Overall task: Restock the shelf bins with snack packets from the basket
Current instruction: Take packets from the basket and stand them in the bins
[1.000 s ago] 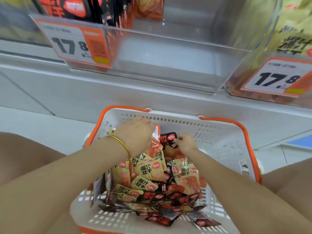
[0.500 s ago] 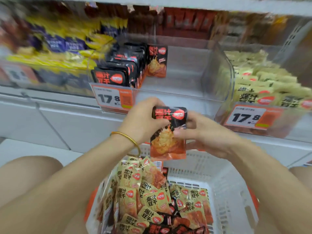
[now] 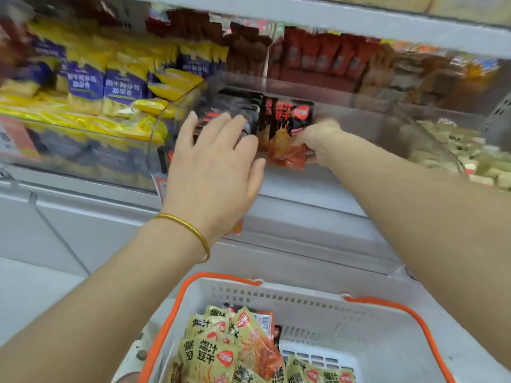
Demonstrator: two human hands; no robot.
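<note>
My right hand (image 3: 318,142) pinches a black-and-orange snack packet (image 3: 287,134) by its right edge and holds it upright inside the clear shelf bin (image 3: 359,128), beside a row of matching black packets (image 3: 235,111). Fingers straight, my left hand (image 3: 218,167) presses against the front of that row. A gold bangle circles its wrist. Below, the white basket (image 3: 345,316) with orange handles holds several yellow and orange packets (image 3: 221,352).
A bin of yellow and blue packets (image 3: 110,92) stands to the left, a bin of pale yellow packets (image 3: 464,158) to the right. Red and brown packs (image 3: 318,56) fill the row behind. A white shelf ledge (image 3: 304,217) runs between the bins and the basket.
Both hands rose from the basket with a black-and-orange packet. My right hand carried it into the bin while my left let go and moved onto the row of black packets.
</note>
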